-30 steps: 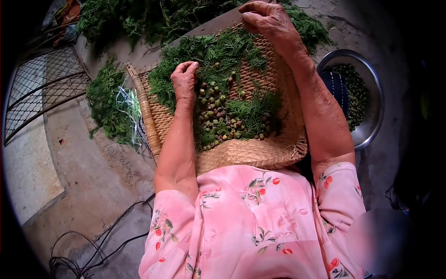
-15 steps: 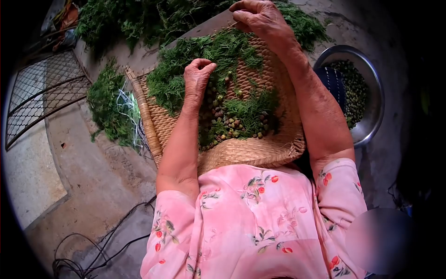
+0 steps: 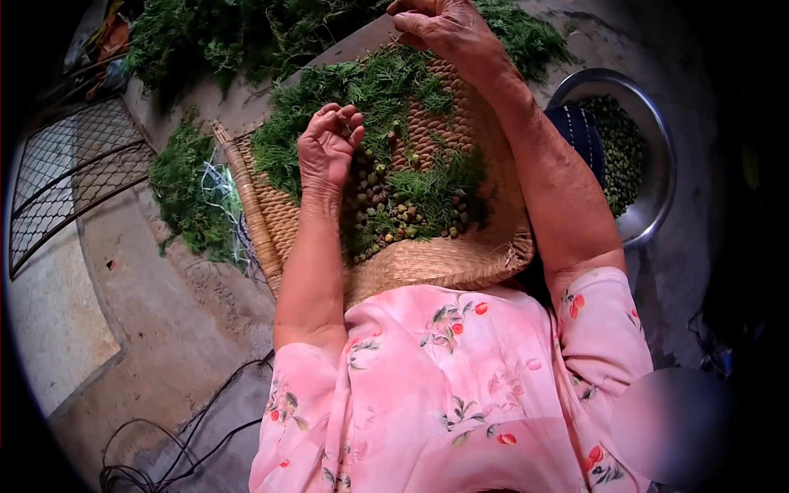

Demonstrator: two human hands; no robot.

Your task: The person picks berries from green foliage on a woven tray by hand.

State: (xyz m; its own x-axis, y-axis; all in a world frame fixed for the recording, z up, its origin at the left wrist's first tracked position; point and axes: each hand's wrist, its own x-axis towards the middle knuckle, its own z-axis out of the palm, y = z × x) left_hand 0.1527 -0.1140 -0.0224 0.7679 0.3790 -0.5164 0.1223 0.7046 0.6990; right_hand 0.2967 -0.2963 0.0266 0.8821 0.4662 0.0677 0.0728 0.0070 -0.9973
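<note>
My left hand [image 3: 329, 149] hovers over the left side of a woven basket [image 3: 403, 271], palm turned up and fingers curled in. Something small and dark may sit between its fingertips, too small to name. Below and right of it lie small round green and brown cones [image 3: 374, 201], with flat feathery green sprigs [image 3: 288, 140] around them. At the basket's far edge is my right hand [image 3: 448, 33], fingers bent and thumb close to the forefinger. What they pinch, if anything, is hidden. Another green sprig [image 3: 436, 189] rests on the cones near the basket's front.
On the right stands a metal basin [image 3: 662, 197] of small green cones, with a dark blue cloth [image 3: 579, 135] at its near side. A heap of greenery [image 3: 238, 41] lies beyond the basket. Leftward are a sprig bundle [image 3: 189, 197], a wire-mesh frame [image 3: 78, 156] and black cables [image 3: 193, 419].
My left hand has drawn back slightly left and turned from palm down to palm up. My right hand keeps its bent-finger pose at the far edge; the whole view has shifted a little.
</note>
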